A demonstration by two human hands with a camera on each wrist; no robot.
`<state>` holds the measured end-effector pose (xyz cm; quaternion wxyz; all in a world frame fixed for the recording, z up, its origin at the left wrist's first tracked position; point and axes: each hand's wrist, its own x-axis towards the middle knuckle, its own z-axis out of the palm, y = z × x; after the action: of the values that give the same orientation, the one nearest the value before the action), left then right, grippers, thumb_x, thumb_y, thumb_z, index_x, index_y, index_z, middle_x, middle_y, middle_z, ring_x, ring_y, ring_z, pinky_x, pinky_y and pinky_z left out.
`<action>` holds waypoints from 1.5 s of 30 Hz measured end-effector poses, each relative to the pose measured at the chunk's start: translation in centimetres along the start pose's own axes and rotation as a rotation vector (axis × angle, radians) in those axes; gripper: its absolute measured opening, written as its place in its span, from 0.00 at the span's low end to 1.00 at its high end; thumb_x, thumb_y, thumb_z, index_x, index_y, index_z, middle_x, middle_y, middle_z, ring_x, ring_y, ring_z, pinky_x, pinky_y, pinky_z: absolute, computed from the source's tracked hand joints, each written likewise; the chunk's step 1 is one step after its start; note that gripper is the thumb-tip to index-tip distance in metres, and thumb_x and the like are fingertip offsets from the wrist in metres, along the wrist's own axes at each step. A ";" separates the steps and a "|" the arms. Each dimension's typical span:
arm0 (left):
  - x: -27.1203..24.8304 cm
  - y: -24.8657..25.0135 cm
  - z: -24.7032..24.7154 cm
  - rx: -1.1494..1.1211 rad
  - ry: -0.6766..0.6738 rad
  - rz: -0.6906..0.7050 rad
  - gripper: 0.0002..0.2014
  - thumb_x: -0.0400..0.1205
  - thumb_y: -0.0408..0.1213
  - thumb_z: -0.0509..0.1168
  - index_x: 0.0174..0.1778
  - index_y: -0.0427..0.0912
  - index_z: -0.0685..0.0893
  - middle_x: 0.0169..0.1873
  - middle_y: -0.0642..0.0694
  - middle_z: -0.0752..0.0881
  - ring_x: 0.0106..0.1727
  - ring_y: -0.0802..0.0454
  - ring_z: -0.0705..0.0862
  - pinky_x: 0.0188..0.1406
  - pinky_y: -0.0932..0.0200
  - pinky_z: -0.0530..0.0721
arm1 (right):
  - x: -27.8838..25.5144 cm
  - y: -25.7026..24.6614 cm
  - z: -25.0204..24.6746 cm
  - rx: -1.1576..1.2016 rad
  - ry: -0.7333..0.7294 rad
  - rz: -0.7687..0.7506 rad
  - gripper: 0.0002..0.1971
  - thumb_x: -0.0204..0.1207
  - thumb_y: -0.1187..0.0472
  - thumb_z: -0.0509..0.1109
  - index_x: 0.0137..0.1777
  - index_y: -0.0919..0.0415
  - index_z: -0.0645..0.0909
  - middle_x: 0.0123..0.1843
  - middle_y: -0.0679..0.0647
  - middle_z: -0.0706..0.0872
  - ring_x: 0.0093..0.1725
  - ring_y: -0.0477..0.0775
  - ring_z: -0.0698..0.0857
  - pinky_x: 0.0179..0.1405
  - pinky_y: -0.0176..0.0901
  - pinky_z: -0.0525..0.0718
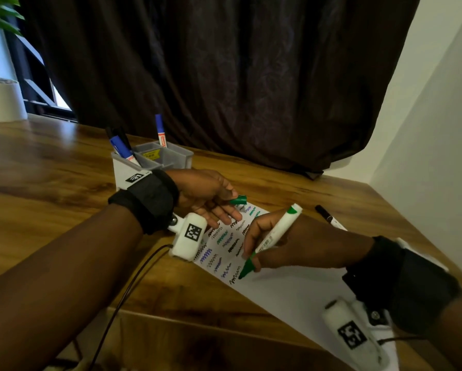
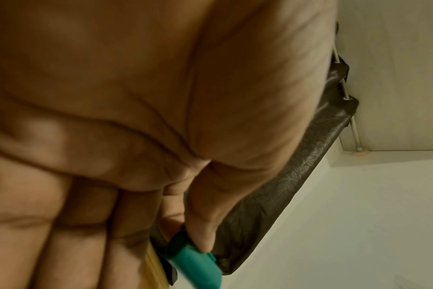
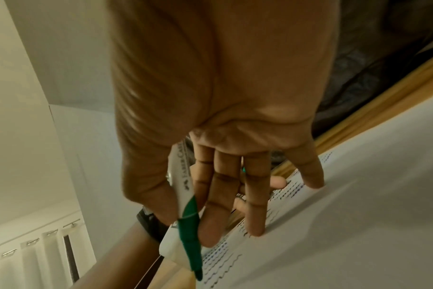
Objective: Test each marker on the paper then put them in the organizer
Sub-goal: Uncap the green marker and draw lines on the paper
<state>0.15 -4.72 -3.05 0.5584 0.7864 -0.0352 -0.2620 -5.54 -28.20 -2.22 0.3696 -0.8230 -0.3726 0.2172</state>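
Observation:
My right hand (image 1: 254,253) grips an uncapped green marker (image 1: 272,238) with a white barrel, its tip touching the white paper (image 1: 291,293) beside rows of squiggles. In the right wrist view the green marker (image 3: 188,221) sits between thumb and fingers, tip down near the paper (image 3: 359,215). My left hand (image 1: 219,202) pinches the green cap (image 1: 238,200) between thumb and forefinger, other fingers resting straight on the paper's far end. The left wrist view shows the green cap (image 2: 198,266) under the thumb. The grey organizer (image 1: 157,159) stands behind my left wrist with several blue markers (image 1: 159,129) in it.
A black marker (image 1: 327,215) lies on the wooden table (image 1: 50,170) just right of the paper's far end. A dark curtain (image 1: 224,62) hangs behind the table. A white plant pot (image 1: 2,100) stands at the far left. A cable (image 1: 128,290) runs off the near edge.

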 end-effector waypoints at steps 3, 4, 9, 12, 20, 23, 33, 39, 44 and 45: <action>0.1 0.0 0.0 0.000 0.000 -0.002 0.08 0.90 0.37 0.58 0.58 0.41 0.81 0.59 0.35 0.91 0.55 0.41 0.89 0.51 0.45 0.89 | -0.1 0.2 0.1 -0.056 -0.043 0.000 0.09 0.74 0.65 0.82 0.45 0.48 0.90 0.57 0.48 0.94 0.64 0.49 0.90 0.60 0.53 0.92; 0.1 0.0 0.0 -0.003 -0.002 -0.003 0.08 0.90 0.37 0.58 0.57 0.41 0.81 0.59 0.35 0.91 0.55 0.41 0.89 0.51 0.45 0.89 | -0.1 0.2 0.1 -0.053 -0.045 0.000 0.09 0.73 0.65 0.82 0.45 0.49 0.90 0.56 0.48 0.94 0.65 0.49 0.90 0.61 0.54 0.92; 0.1 0.1 0.0 0.012 -0.003 -0.006 0.08 0.90 0.37 0.58 0.58 0.40 0.81 0.60 0.35 0.90 0.55 0.42 0.89 0.51 0.45 0.89 | 0.0 0.4 0.0 -0.085 -0.075 -0.015 0.07 0.74 0.63 0.82 0.47 0.50 0.91 0.57 0.44 0.93 0.65 0.47 0.89 0.60 0.52 0.92; 0.1 0.1 0.0 0.017 -0.006 -0.004 0.08 0.90 0.37 0.58 0.57 0.41 0.81 0.59 0.35 0.91 0.54 0.42 0.90 0.50 0.46 0.89 | 0.0 0.5 0.0 -0.107 -0.084 -0.010 0.06 0.74 0.64 0.82 0.48 0.53 0.91 0.56 0.43 0.93 0.65 0.46 0.89 0.59 0.48 0.92; 0.2 0.0 0.0 0.022 -0.004 -0.008 0.09 0.89 0.38 0.58 0.60 0.40 0.81 0.59 0.36 0.91 0.55 0.42 0.89 0.50 0.47 0.89 | 0.2 0.7 0.0 -0.131 -0.080 -0.010 0.06 0.74 0.63 0.82 0.50 0.56 0.91 0.53 0.38 0.93 0.62 0.42 0.89 0.52 0.40 0.90; 0.1 0.0 0.0 0.018 0.001 -0.010 0.09 0.89 0.37 0.58 0.60 0.40 0.81 0.59 0.35 0.91 0.54 0.42 0.89 0.50 0.47 0.89 | 0.3 0.8 0.0 -0.147 -0.078 -0.007 0.07 0.74 0.62 0.82 0.48 0.51 0.91 0.53 0.39 0.93 0.61 0.42 0.89 0.52 0.40 0.90; 0.1 0.0 0.0 0.015 -0.002 -0.012 0.08 0.89 0.37 0.58 0.58 0.40 0.81 0.59 0.35 0.90 0.55 0.41 0.89 0.50 0.46 0.89 | 0.5 1.0 -0.3 -0.137 -0.046 0.009 0.09 0.73 0.61 0.83 0.43 0.44 0.90 0.54 0.43 0.94 0.61 0.45 0.91 0.57 0.50 0.92; 0.1 0.1 0.0 0.011 -0.005 -0.011 0.08 0.89 0.37 0.58 0.56 0.40 0.81 0.59 0.35 0.90 0.53 0.42 0.89 0.48 0.47 0.89 | 0.4 0.9 -0.4 -0.146 -0.025 0.007 0.07 0.73 0.63 0.83 0.44 0.48 0.91 0.48 0.41 0.94 0.54 0.42 0.92 0.47 0.38 0.89; 0.1 0.0 0.0 0.012 -0.007 -0.006 0.08 0.89 0.37 0.58 0.57 0.40 0.81 0.59 0.35 0.90 0.53 0.43 0.89 0.50 0.46 0.89 | 0.4 0.9 -0.5 -0.142 -0.013 0.015 0.06 0.74 0.63 0.82 0.43 0.50 0.91 0.50 0.45 0.95 0.57 0.44 0.92 0.46 0.37 0.89; 0.1 0.0 0.0 0.014 -0.007 -0.006 0.09 0.89 0.37 0.58 0.58 0.40 0.81 0.59 0.35 0.90 0.53 0.43 0.89 0.49 0.47 0.89 | 0.4 0.9 -0.5 -0.143 -0.012 0.021 0.05 0.74 0.63 0.82 0.44 0.51 0.91 0.51 0.45 0.95 0.57 0.45 0.92 0.46 0.37 0.89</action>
<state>0.30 -4.75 -3.07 0.5518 0.7895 -0.0369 -0.2662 -4.56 -28.51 -2.65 0.3055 -0.8498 -0.3808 0.1988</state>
